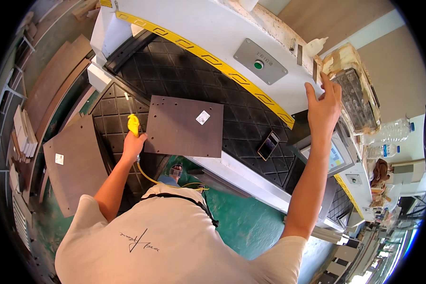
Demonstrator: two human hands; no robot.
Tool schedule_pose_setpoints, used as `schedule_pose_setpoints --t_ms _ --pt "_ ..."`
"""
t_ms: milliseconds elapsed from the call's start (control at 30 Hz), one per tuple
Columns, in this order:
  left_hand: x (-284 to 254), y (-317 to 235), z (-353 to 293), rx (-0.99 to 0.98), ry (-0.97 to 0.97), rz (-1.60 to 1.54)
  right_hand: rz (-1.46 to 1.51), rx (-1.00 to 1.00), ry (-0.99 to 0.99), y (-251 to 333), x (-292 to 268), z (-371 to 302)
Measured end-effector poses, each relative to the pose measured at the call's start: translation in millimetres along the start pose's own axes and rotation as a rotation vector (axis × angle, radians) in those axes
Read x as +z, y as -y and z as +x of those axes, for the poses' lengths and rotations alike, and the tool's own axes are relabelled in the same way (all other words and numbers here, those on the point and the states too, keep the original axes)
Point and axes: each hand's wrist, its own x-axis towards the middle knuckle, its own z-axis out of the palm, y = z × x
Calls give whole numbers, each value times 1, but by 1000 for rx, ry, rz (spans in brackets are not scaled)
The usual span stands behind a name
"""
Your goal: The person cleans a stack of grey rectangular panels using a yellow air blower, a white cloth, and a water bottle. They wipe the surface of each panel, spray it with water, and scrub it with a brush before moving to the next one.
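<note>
My left hand [133,144] is wrapped round a yellow air blow gun [133,124], its thin nozzle pointing away from me. A yellow hose [146,176] runs from its lower end back toward my waist. Just right of the gun, a dark brown panel [175,128] with drilled holes and a white label [203,117] lies on the black ribbed machine bed [241,118]. My right hand [324,100] is raised beside the white machine's upper edge, fingers apart and holding nothing. Below that forearm, a tilted touch screen [337,152] is partly covered.
Another brown panel [75,163] with a label lies at the left. A phone [269,145] rests on the black bed. A grey plate with a green button [259,65] sits on the machine's white front. Plastic bottles [388,150] stand at the right; stacked boards [52,85] fill the far left.
</note>
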Motion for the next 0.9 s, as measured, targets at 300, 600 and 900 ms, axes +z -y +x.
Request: schedule_pose_setpoints --t_ms 300,600,900 --pt "20 7 -16 -10 -66 343 -282 -418 12 -27 27 43" --pt "10 -2 -23 -113 24 261 1084 584 306 103 120 -135" --pt "9 3 -13 -199 191 113 937 671 719 252 328 -265"
